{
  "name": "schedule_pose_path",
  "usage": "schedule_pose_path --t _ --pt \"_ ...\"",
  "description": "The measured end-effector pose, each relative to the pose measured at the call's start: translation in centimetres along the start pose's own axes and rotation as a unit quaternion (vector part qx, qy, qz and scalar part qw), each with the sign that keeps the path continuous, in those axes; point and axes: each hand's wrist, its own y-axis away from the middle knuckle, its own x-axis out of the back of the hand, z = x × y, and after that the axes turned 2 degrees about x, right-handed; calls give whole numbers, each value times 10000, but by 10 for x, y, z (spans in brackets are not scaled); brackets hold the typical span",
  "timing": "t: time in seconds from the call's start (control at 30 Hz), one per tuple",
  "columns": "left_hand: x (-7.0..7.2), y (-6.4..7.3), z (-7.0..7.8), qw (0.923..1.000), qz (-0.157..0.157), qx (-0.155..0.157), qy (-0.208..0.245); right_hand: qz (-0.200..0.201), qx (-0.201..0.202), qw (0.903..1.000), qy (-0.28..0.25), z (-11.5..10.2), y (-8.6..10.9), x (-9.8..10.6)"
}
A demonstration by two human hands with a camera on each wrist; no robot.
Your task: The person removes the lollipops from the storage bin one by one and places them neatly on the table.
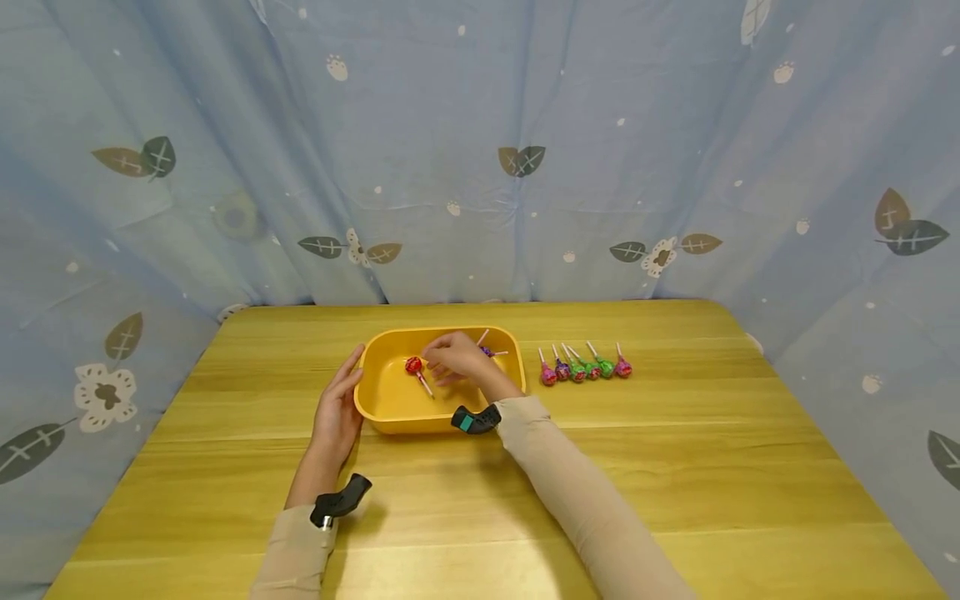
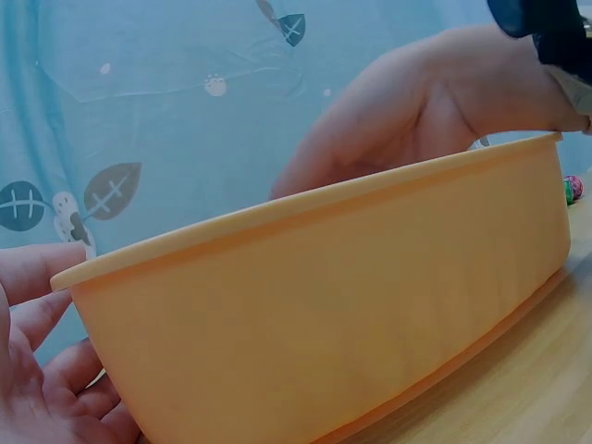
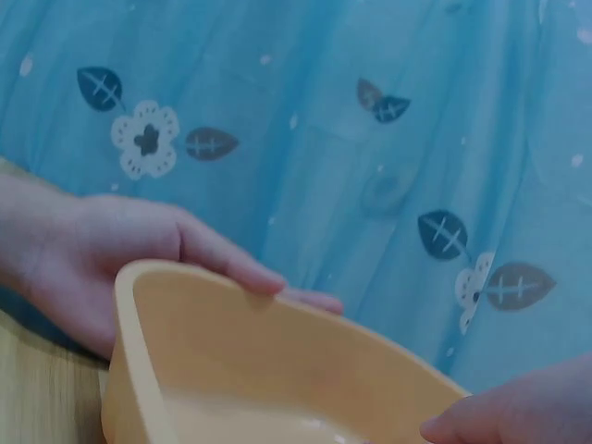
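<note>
A yellow plastic basin (image 1: 390, 423) stands on the table. My left hand (image 1: 337, 412) rests along its left outer wall, fingers straight and touching the rim. Inside the basin my right hand (image 1: 456, 357) reaches low with loosely bent fingers, the fingertips right beside the head of a red lollipop (image 1: 414, 365). That lollipop's white stick slants toward the near side; nothing shows between the fingers. Behind the right hand, purple-wrapped lollipops (image 1: 487, 352) lie at the basin's right end, partly hidden. In the left wrist view the basin wall (image 2: 324, 305) hides the right fingertips.
To the right of the basin, several lollipops in pink, purple and green wrappers (image 1: 606, 367) lie in a row, sticks pointing away. The wooden table (image 1: 465, 517) ends at a blue patterned curtain (image 1: 450, 167) behind and at both sides.
</note>
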Motion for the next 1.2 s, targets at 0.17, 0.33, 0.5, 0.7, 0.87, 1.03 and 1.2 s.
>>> schedule_pose_path --t 0.17,0.33,0.5,0.7,0.87,1.03,1.2 --pt "2 0 0 9999 -35 -26 -90 21 -145 9998 160 6 -10 -6" --pt "5 0 1 9998 -68 -91 -152 120 -229 9988 419 5 -18 -14" --pt "3 2 2 9998 -91 -65 -170 250 -349 9974 570 2 -20 -21" --pt "0 4 3 9997 -80 -49 -209 467 -331 9920 1122 2 -21 -25" --pt "-1 5 3 9997 -98 -26 -206 513 -288 9920 1115 5 -22 -26" --pt "0 3 1 9998 -102 -53 -179 576 -216 9871 1476 8 -24 -27" --pt "2 0 -1 9999 -80 -33 -150 569 -268 9860 1545 7 -23 -26"
